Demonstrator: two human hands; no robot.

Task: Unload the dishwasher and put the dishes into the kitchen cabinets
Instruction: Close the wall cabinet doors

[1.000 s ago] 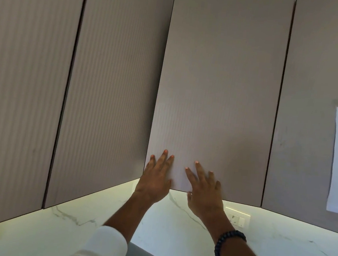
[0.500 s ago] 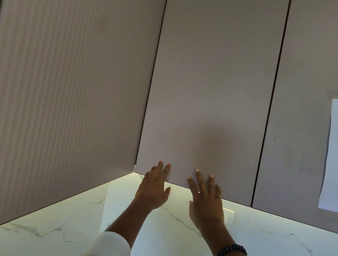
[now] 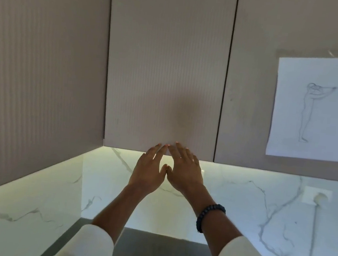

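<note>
- Side cabinet front: largest surface in view, at the left, meeting the middle door at an inside corner. I judge it limits how far a left-hinged door could swing; no hinge is visible, so I cannot tell the hinge side.
- Middle cabinet door: the task item at this moment. It is closed, ribbed, handleless, long axis vertical. It lies directly ahead of and above both hands; its lower edge runs horizontally just behind the fingertips.
- Right cabinet door: closed, separated from the middle door by a narrow dark gap. A paper drawing is taped to it, well clear of the hands.
- Marble backsplash: lit from under the cabinets, carrying a wall socket at the right.
- Worktop: dark, below the forearms. No dishes and no dishwasher are in view.
- Left hand: flat, fingers straight, gripping nothing, tips at the door's lower edge.
- Right hand: same posture, empty, thumb touching the left thumb. A beaded bracelet sits on its wrist. Neither hand is clearly nearer the door.
- Judgement: the next move depends on that lower edge; nothing obstructs it.
</note>
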